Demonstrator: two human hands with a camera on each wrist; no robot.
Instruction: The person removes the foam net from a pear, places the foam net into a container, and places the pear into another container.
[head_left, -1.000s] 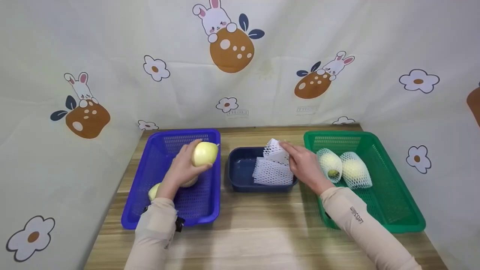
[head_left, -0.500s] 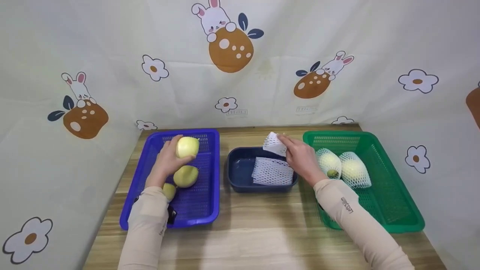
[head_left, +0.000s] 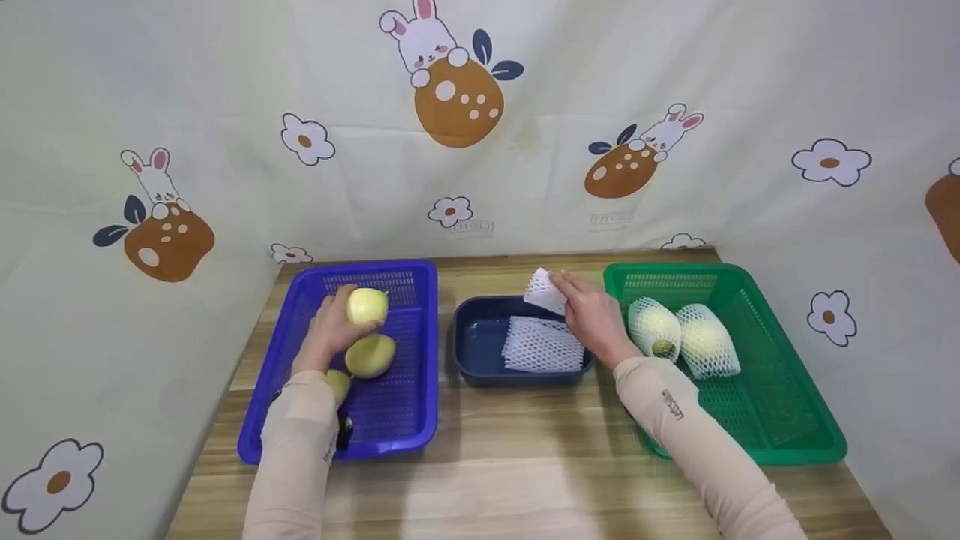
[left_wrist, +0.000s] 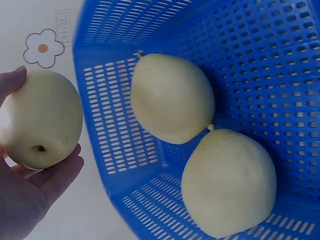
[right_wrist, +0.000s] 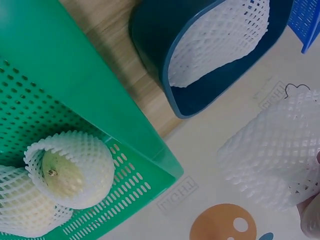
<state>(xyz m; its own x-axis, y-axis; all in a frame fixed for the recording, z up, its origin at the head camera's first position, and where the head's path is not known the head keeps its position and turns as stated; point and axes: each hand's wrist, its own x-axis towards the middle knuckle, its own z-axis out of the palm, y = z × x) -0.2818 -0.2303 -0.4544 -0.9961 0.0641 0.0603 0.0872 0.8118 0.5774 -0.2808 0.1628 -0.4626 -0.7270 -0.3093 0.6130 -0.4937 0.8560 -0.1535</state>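
Observation:
My left hand [head_left: 328, 330] grips a pale yellow-green pear [head_left: 368, 306] above the far part of the blue basket [head_left: 430, 360]. In the left wrist view, that pear [left_wrist: 47, 112] shows its blossom end, with fingers and thumb around it. Two more pears lie in the basket, one fully visible [head_left: 370, 355] and one [head_left: 337, 384] partly behind the wrist. My right hand [head_left: 596, 315] pinches a white foam net sleeve [head_left: 544, 291] over the back edge of the dark blue bin [head_left: 474, 349]. Another foam net sleeve [head_left: 541, 345] lies flat inside that bin.
At the right, a green basket [head_left: 799, 367] holds two pears in foam nets, one [head_left: 655, 330] beside the other [head_left: 706, 343]. The right forearm passes over the basket's left side. Wooden tabletop [head_left: 487, 465] extends in front, and a printed curtain [head_left: 540, 180] hangs behind.
My left hand has carried the pear leftward from the basket's right rim, baring the pears below. My right hand has drawn the foam net sleeve slightly up and left, off the other sleeve.

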